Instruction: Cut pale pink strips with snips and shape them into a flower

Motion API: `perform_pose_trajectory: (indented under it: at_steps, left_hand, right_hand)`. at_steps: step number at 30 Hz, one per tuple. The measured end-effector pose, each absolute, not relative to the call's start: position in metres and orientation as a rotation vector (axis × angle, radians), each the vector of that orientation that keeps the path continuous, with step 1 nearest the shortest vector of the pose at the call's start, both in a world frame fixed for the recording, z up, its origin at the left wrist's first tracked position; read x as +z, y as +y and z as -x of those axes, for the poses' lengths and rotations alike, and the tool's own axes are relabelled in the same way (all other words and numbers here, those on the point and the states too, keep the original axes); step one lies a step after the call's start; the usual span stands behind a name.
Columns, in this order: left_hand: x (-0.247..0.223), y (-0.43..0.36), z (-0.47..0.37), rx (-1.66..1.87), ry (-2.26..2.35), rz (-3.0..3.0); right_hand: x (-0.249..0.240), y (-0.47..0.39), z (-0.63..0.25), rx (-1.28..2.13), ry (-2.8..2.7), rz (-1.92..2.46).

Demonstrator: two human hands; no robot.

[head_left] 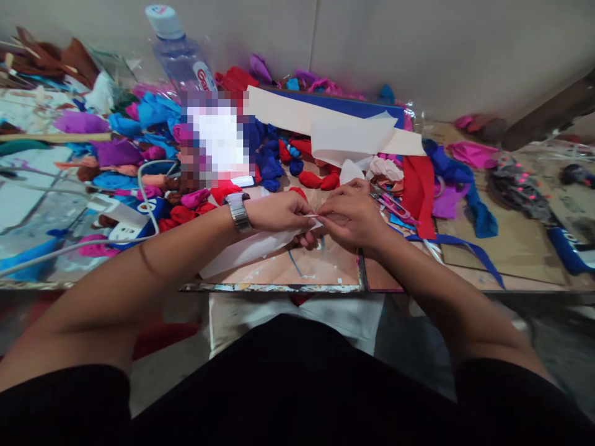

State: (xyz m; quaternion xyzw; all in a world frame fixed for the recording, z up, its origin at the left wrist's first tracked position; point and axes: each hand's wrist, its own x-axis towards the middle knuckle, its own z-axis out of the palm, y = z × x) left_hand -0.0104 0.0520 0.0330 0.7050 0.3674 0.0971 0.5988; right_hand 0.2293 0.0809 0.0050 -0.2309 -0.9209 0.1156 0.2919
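Observation:
My left hand (286,214), with a metal watch (238,212) on its wrist, pinches a strip of white paper (253,249) that trails down to the left over the table. Close against it, my right hand (348,214) has its fingers pinched at the paper's narrow end, and the fingertips of both hands nearly touch. Red crumpled pieces (320,179) lie just beyond the hands. Pink-handled scissors (395,207) rest beside my right hand, near a red strip (417,195).
A clear bottle (179,62) stands at the back left, behind a blurred bright patch. Blue, purple and pink crumpled pieces (153,111) cover the left side. Pale sheets (353,133) lie behind the hands. A white cable (149,192) loops at left; a blue ribbon (478,251) hangs over cardboard (506,248).

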Motion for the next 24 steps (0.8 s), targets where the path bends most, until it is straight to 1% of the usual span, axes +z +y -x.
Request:
perform_pose_trajectory:
  at_steps: [9,15,24]
  left_hand:
    - [0.0342,0.059,0.0147,0.217,0.847,-1.341]
    - [0.0356,0.0536,0.0104,0.294,0.946,-1.461]
    - [0.0299,0.0571,0.013,0.346,0.841,-1.377]
  right_hand:
    - [0.0002,0.0848,-0.2289,0.228,-2.386,0.569]
    - [0.002,0.0828,-0.2286,0.246,-2.376,0.564]
    - [0.0015,0.0805,-0.2279,0.289,-2.393,0.624]
